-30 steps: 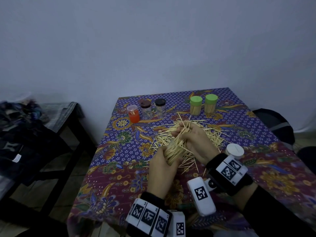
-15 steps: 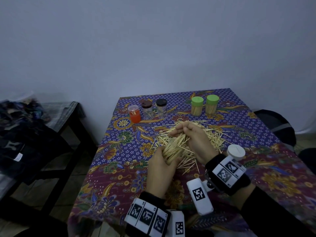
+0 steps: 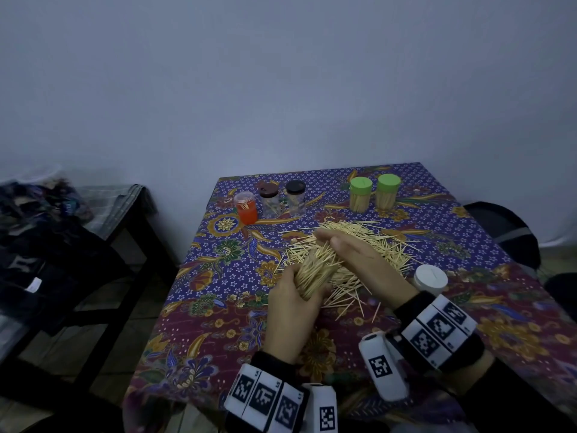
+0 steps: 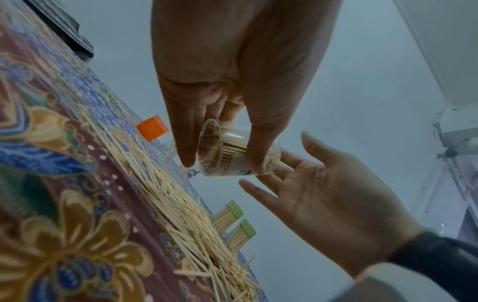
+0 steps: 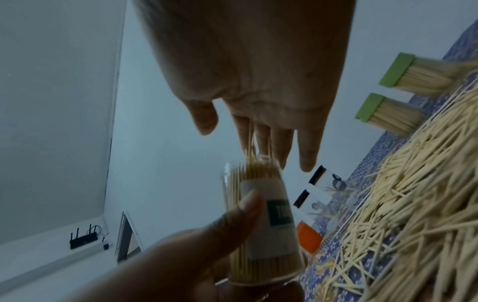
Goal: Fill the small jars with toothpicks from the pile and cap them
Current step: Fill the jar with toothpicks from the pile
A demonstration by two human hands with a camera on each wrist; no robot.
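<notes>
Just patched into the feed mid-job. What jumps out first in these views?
The big toothpick pile sprawled mid-table on the floral cloth. In front of it, the left hand grips a clear jar packed with toothpicks, tilted, uncapped, while the right hand lies open at its mouth. Along the far edge stand two green-capped jars, full; a white cap sits at the right.

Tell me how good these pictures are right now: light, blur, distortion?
Head view: dim and bluish, corners darkened, wide-angle bending at the edges; the left hand and its clear jar read fairly sharp. Left wrist view: tilted, the tablecloth soft up close, the jar sharper. Right wrist view: the toothpick pile and the right hand smeared by motion blur, the jar label unreadable.
</notes>
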